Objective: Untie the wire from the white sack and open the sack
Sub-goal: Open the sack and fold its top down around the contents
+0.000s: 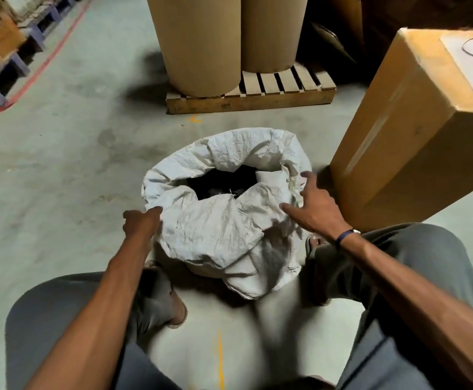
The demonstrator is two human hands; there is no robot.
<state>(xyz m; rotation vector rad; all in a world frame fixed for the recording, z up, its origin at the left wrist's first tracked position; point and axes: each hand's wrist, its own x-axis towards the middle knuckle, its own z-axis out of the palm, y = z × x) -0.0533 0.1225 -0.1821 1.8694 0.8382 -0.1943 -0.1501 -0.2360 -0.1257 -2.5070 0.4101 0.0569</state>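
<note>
A white woven sack (224,229) stands on the concrete floor between my knees. Its mouth gapes open, the rim rolled outward, and dark contents show inside. My left hand (141,223) is closed on the sack's left rim. My right hand (314,205) rests on the right rim with fingers spread, thumb and forefinger apart, gripping nothing I can make out. No wire is visible on the sack or in either hand.
A tall cardboard box (415,130) stands close to the sack's right. Two large brown paper rolls (201,43) sit on a wooden pallet (252,99) behind it. Stacked cartons on blue pallets (2,52) line the far left, past a red floor line.
</note>
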